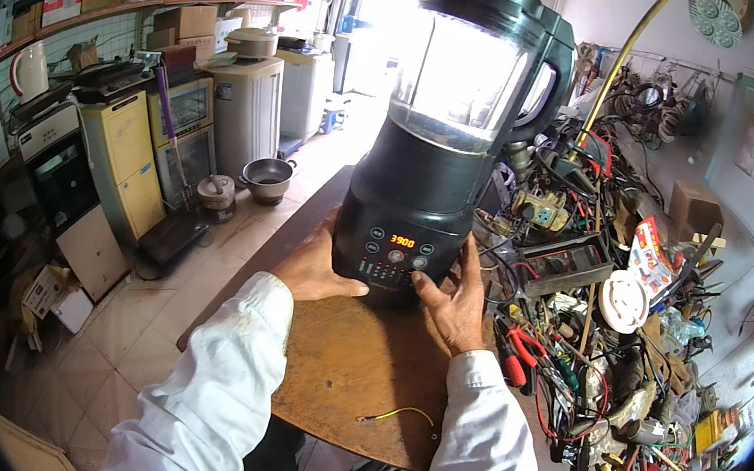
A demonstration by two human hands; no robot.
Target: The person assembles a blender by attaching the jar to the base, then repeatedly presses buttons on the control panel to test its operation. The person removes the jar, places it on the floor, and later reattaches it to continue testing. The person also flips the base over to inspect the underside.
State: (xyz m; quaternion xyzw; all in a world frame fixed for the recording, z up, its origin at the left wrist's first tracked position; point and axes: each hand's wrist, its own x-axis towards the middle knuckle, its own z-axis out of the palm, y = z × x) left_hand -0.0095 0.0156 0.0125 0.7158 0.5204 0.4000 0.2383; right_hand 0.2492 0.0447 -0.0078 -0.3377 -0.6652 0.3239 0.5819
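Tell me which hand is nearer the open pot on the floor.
Left. The left hand, on the left side of the blender, has the pot beyond it, leftward; the right hand, on the right side, is farther.

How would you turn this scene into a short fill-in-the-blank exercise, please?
The left hand and right hand hold a blender coloured ____.
The jug's handle is on the picture's ____ side.
The person's sleeves are ____.
The pot on the floor opens ____.
Missing words: black; right; white; upward.
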